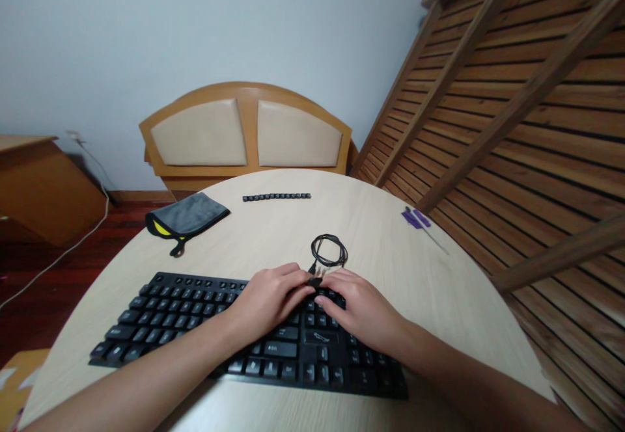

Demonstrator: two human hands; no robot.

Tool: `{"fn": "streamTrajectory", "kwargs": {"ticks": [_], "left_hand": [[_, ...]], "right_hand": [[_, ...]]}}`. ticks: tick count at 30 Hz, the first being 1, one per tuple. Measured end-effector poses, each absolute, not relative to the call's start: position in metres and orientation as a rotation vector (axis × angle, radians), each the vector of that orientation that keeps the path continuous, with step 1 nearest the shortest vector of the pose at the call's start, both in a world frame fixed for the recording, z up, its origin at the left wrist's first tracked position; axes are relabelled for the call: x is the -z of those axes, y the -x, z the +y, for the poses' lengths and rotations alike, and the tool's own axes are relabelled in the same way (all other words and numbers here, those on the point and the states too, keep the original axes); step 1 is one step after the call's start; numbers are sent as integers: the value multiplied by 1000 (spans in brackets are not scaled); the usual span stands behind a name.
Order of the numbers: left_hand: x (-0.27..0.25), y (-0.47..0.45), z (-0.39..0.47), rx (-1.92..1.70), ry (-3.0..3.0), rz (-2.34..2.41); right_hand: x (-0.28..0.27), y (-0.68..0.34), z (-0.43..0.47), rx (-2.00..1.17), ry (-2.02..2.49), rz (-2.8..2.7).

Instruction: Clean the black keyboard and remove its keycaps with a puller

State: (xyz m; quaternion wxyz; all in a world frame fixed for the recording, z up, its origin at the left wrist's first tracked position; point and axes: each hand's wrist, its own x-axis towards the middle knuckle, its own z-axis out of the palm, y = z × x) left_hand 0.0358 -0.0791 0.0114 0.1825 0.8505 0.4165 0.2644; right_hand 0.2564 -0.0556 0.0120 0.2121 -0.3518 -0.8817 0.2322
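A black keyboard lies across the front of the round table, partly covered by my forearms. Over its upper edge, right of centre, my left hand and my right hand meet fingertip to fingertip. Between them is a small black piece that looks like a keycap; both hands pinch it, though the fingers hide most of it. Just behind my fingers lies the coiled black cable. Farther back, several black keycaps stand in a neat row.
A folded grey cloth with black edging and a yellow inside lies at the left. Near the right edge is a purple-handled tool with a thin metal shaft. Beyond the table stand a padded headboard and a slatted wooden frame.
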Motion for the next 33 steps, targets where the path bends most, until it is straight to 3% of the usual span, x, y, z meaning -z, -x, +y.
{"fn": "streamTrajectory", "kwargs": {"ticks": [22, 33], "left_hand": [[-7, -41, -78, -828, -2374, 1233], [-4, -39, -70, -885, -1940, 1329]], "right_hand": [[-12, -254, -52, -812, 1012, -2322], [-14, -245, -48, -966, 1024, -2208]]}}
